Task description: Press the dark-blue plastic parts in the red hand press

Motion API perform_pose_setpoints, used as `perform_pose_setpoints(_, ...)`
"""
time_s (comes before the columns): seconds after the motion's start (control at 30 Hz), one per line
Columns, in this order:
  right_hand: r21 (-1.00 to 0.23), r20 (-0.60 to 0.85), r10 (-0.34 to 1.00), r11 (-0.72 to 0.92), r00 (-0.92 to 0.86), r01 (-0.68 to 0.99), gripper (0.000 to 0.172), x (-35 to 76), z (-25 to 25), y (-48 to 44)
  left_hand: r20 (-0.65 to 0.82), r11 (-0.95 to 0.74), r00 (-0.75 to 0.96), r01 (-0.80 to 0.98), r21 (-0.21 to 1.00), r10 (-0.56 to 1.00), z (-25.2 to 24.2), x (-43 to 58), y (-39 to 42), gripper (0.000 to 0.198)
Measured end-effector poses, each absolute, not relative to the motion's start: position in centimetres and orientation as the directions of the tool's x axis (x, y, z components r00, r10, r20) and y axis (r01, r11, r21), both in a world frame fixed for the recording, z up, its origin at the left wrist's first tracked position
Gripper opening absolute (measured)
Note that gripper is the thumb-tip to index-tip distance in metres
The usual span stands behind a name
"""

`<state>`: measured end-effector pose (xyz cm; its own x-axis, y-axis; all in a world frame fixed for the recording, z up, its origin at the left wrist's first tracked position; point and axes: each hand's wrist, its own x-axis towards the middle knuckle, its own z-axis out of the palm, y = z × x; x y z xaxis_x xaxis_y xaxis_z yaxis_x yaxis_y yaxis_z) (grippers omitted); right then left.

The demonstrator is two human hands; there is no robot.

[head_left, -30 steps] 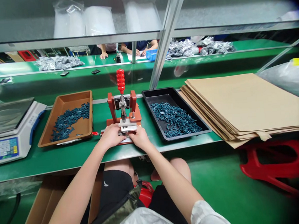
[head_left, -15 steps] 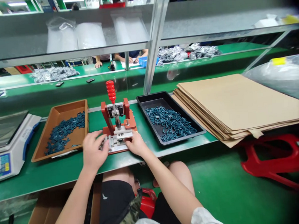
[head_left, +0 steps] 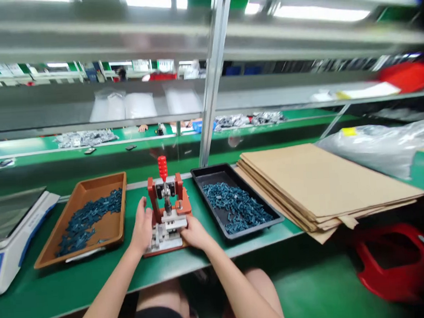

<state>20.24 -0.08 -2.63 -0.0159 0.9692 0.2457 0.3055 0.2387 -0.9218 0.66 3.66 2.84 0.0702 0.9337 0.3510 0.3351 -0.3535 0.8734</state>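
Note:
A small red hand press with a red knobbed lever stands upright on the green bench. My left hand rests against the press's left side, fingers stretched upward and apart. My right hand sits at the front right of the press base with its fingers curled at the metal fixture; what they pinch, if anything, is hidden. A brown tray of dark teal parts lies left of the press. A black tray with similar parts lies right of it.
A weighing scale stands at the far left. A stack of cardboard sheets lies right of the black tray, beside a clear plastic bag. A red stool is under the bench. Other people's hands show on the far bench.
The camera has tilted upward, so the bench sits lower in view. My left hand has left the fixture's front and opened up along the press's left side. My right hand stays at the base.

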Motion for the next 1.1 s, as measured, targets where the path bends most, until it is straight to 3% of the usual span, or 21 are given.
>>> perform_pose_setpoints(0.1,-0.946,0.211,0.973,0.227,-0.091,0.234,0.032,20.3,-2.2,0.0,0.531,-0.502,-0.054,0.258,0.826,0.846,7.7,2.8,4.2,0.059)
perform_pose_setpoints(0.17,-0.955,0.19,0.976,0.208,-0.104,0.212,0.032,20.3,-1.9,-0.1,0.62,-0.607,-0.02,0.183,0.774,0.784,11.7,4.9,3.8,0.06)
perform_pose_setpoints(0.27,-0.956,0.167,0.982,0.183,-0.087,0.231,0.03,20.1,-1.8,-0.4,0.633,-0.639,0.086,0.055,0.768,0.769,15.5,7.5,2.1,0.059)
perform_pose_setpoints(0.33,-0.955,0.155,0.985,0.17,-0.077,0.243,0.028,20.0,-1.8,-0.5,0.642,-0.648,0.091,0.07,0.759,0.762,15.3,8.2,0.5,0.047)
perform_pose_setpoints(0.43,-0.946,0.17,0.981,0.188,-0.087,0.263,0.023,19.9,-1.7,-0.5,0.741,-0.74,0.074,0.171,0.65,0.668,12.2,7.9,-1.8,0.03)
perform_pose_setpoints(0.57,-0.94,0.188,0.978,0.206,-0.094,0.272,0.026,19.9,-1.8,-0.3,0.815,-0.817,0.128,0.228,0.53,0.565,11.1,6.7,-1.2,0.029)
perform_pose_setpoints(0.63,-0.938,0.201,0.976,0.217,-0.088,0.271,0.03,19.9,-1.9,-0.3,0.759,-0.761,0.124,0.239,0.603,0.64,13.2,6.8,1.0,0.031)
perform_pose_setpoints(0.73,-0.907,0.25,0.966,0.258,-0.069,0.333,0.035,19.6,-1.9,-0.6,0.561,-0.581,0.15,0.214,0.786,0.814,17.3,7.6,4.6,0.039)
perform_pose_setpoints(0.8,-0.871,0.326,0.944,0.318,-0.045,0.374,0.041,19.3,-1.7,-1.0,0.516,-0.545,0.177,0.236,0.804,0.838,18.4,7.8,5.5,0.044)
perform_pose_setpoints(0.87,-0.835,0.408,0.912,0.393,-0.047,0.386,0.049,19.1,-1.4,-1.5,0.605,-0.616,0.141,0.305,0.727,0.784,17.2,7.1,4.8,0.047)
perform_pose_setpoints(0.97,-0.793,0.455,0.884,0.457,-0.105,0.403,0.053,19.2,-0.9,-2.2,0.76,-0.687,0.04,0.46,0.562,0.648,11.5,4.1,2.7,0.05)
perform_pose_setpoints(1.03,-0.784,0.437,0.89,0.447,-0.128,0.431,0.049,19.5,-0.6,-2.4,0.755,-0.6,-0.028,0.588,0.542,0.655,6.4,1.3,2.2,0.052)
perform_pose_setpoints(1.1,-0.788,0.414,0.9,0.428,-0.133,0.442,0.044,19.9,-0.5,-2.4,0.641,-0.461,-0.019,0.678,0.572,0.767,1.7,-1.4,2.5,0.06)
